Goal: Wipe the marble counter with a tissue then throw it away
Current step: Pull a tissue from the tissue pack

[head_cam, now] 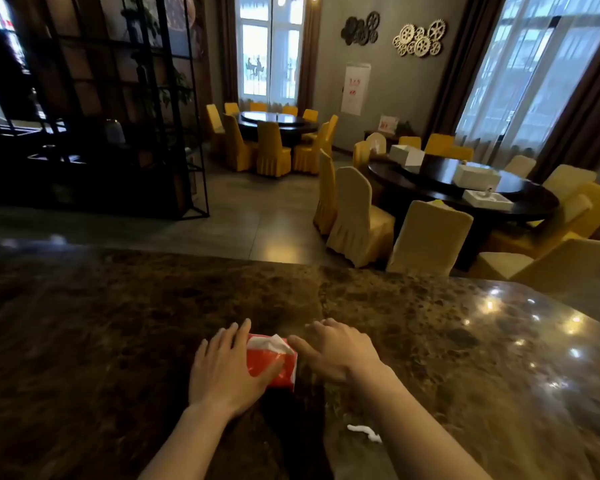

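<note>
A red tissue pack (274, 365) lies on the brown marble counter (118, 323), with a white tissue (274, 342) sticking out of its top. My left hand (227, 367) rests flat on the pack's left side, thumb across its front. My right hand (335, 349) hovers just right of the pack, fingers spread, thumb near the tissue, holding nothing. A small crumpled white tissue scrap (366, 432) lies on the counter under my right forearm.
Beyond the counter's far edge are round dark dining tables (465, 188) ringed by yellow-covered chairs (357, 216). White boxes (477, 176) sit on the nearer table. A black metal shelf (118, 109) stands at the left.
</note>
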Motion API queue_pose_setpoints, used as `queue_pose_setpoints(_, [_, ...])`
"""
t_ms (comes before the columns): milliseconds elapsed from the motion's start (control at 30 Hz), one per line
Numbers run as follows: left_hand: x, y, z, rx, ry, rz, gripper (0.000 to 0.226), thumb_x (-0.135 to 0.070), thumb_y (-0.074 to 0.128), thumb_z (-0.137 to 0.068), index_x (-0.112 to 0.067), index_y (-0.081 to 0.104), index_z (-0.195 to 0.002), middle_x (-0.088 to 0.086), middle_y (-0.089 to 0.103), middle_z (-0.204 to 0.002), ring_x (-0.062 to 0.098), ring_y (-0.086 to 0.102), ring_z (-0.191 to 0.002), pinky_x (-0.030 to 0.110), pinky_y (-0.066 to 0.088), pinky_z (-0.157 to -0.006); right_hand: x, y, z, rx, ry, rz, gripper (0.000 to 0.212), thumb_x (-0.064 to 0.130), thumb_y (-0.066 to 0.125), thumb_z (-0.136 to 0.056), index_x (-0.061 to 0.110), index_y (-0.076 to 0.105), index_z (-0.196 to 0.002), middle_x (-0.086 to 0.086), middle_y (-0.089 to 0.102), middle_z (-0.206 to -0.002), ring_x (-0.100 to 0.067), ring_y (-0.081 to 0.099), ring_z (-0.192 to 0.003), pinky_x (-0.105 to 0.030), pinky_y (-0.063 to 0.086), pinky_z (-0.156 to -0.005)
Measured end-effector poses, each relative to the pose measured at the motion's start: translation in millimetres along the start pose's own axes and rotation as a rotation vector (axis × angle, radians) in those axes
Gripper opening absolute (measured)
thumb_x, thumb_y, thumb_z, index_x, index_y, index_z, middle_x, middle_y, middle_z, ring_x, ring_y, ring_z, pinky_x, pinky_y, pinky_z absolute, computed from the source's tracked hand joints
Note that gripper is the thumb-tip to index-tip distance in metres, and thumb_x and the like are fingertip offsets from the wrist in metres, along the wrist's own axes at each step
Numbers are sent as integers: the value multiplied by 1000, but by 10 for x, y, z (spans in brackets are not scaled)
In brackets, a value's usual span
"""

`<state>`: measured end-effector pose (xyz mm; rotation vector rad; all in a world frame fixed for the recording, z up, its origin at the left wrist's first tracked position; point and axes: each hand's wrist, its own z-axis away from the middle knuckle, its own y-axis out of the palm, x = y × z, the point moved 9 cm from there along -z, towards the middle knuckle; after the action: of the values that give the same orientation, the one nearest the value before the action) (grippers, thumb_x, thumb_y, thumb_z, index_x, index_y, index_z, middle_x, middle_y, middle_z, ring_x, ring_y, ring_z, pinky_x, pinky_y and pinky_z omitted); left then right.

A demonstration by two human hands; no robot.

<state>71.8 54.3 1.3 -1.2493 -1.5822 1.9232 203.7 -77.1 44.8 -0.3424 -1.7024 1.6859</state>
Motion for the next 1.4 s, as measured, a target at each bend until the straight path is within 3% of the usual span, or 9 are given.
queue_pose_setpoints(133, [99, 259, 46, -33, -7, -26, 110, -89, 44, -86, -27, 0, -165, 2, 10, -175, 23, 8, -160, 47, 9, -132, 9, 288, -61, 20, -24, 75, 65, 76, 38, -91, 30, 54, -134, -1, 61, -129, -23, 62, -111, -43, 53, -88])
queue_pose_setpoints(333, [98, 728, 181, -63, 49, -15, 112, -89, 42, -87, -35, -24, -159, -2, -20, -174, 24, -11, -160, 46, 2, -132, 101, 589, -209, -84, -52, 8, 52, 45, 57, -97, 37, 41, -146, 3, 55, -142, -23, 55, -125, -42, 54, -94])
queue_pose_setpoints(500, [126, 1037, 268, -54, 75, -114, 101, -93, 16, -82, -42, -44, -145, 2, -38, -167, 26, -24, -157, 44, -7, -130, 177, 711, -339, -178, -55, -51, 61, 35, 64, -96, 34, 37, -150, 2, 50, -147, -23, 49, -132, -39, 52, -98])
queue_pose_setpoints(667, [203, 1176, 241, -2, 46, -147, 103, -93, -8, -74, -36, -24, -158, 4, -38, -167, 27, -24, -157, 44, -7, -129, 204, 722, -428, -270, -42, -76, 32, 39, 63, -97, 32, 61, -128, 3, 60, -128, -20, 54, -117, -36, 55, -91])
queue_pose_setpoints(833, [219, 1227, 244, 24, 37, -193, 101, -91, -13, -77, -32, -27, -158, 6, -45, -163, 29, -26, -157, 47, -7, -130, 258, 564, -421, -395, -92, -150, 11, 32, 60, -97, 32, 67, -105, 9, 64, -104, -14, 56, -97, -30, 50, -76])
queue_pose_setpoints(1067, [219, 1211, 250, 14, 39, -186, 95, -89, -1, -86, -34, -13, -162, 8, -43, -164, 32, -12, -160, 48, 4, -132, 126, 93, -447, -513, 20, -486, 7, 27, 64, -98, 26, 70, -100, 15, 68, -85, 0, 61, -75, -26, 55, -66])
queue_pose_setpoints(1167, [229, 1211, 249, 4, 36, -170, 95, -90, 1, -87, -34, -14, -162, 9, -41, -165, 33, -11, -160, 48, 3, -131, 46, -110, -440, -562, 55, -626, 7, 25, 63, -99, 24, 68, -95, 14, 65, -81, -3, 62, -74, -28, 56, -65])
queue_pose_setpoints(1267, [224, 1189, 267, -14, 53, -157, 92, -89, -5, -83, -38, -34, -153, 8, -43, -164, 33, -13, -159, 48, 3, -132, -126, -382, -389, -649, 126, -773, 9, 28, 63, -99, 22, 68, -95, 10, 67, -85, -5, 63, -76, -30, 57, -66])
queue_pose_setpoints(1400, [229, 1150, 287, -43, 58, -124, 93, -88, -3, -84, -36, -27, -157, 8, -33, -169, 33, -7, -160, 50, 9, -132, -593, -553, -102, -656, 243, -918, 11, 38, 68, -95, 29, 70, -90, 5, 71, -90, -14, 68, -83, -38, 62, -73])
